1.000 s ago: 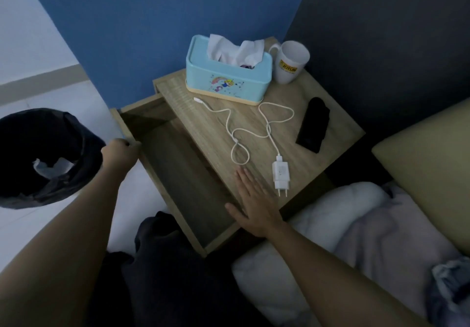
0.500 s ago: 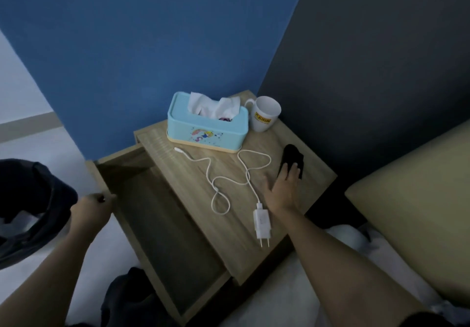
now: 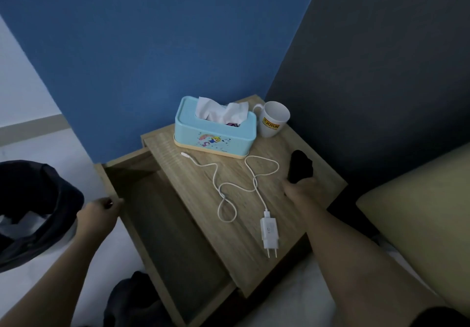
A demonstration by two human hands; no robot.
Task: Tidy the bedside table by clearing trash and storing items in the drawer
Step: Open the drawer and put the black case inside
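The wooden bedside table point(image 3: 320, 174) stands in a corner with its drawer point(image 3: 178, 237) pulled out to the left, nothing visible inside. My left hand point(image 3: 98, 213) grips the drawer's front edge. My right hand point(image 3: 301, 189) is closed on the near end of a black fabric item point(image 3: 300, 165) at the table's right side. A white charger point(image 3: 269, 232) with its looping cable point(image 3: 229, 192) lies on the tabletop. At the back stand a light blue tissue box point(image 3: 216, 136) and a white mug point(image 3: 273, 119).
A bin lined with a black bag point(image 3: 33, 199) sits on the floor at left, with white paper in it. A bed with white bedding point(image 3: 287, 309) and a yellowish pillow point(image 3: 419, 220) lies to the right. Dark cloth point(image 3: 127, 301) lies below the drawer.
My right hand moved from the table's near edge to the black fabric item and closed on it, bunching it. My left hand stayed on the drawer front. The camera view tilted up.
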